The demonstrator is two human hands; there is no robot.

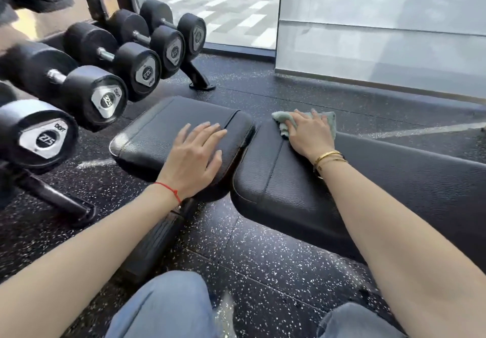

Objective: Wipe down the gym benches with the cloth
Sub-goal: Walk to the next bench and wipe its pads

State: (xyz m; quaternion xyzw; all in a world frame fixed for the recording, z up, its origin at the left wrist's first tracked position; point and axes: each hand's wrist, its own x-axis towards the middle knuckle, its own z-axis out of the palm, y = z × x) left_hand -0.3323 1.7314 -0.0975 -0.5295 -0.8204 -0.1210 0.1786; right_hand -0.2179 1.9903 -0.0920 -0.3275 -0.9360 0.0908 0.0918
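A black padded gym bench lies across the middle, in two pads: a seat pad (163, 132) on the left and a longer back pad (284, 179) on the right, with a narrow gap between them. My left hand (196, 153) rests flat on the seat pad, fingers spread. My right hand (310, 133) presses a pale green cloth (285, 123) onto the far corner of the back pad. The fingers cover much of the cloth, and bunched folds stick out on the left and behind the hand.
A rack of black dumbbells (105, 95) stands close on the left, with its foot (200, 80) on the floor beyond the bench. Speckled black rubber flooring (263, 258) runs around the bench. A glass wall (381, 35) stands at the back right. My knees (163, 308) are at the bottom.
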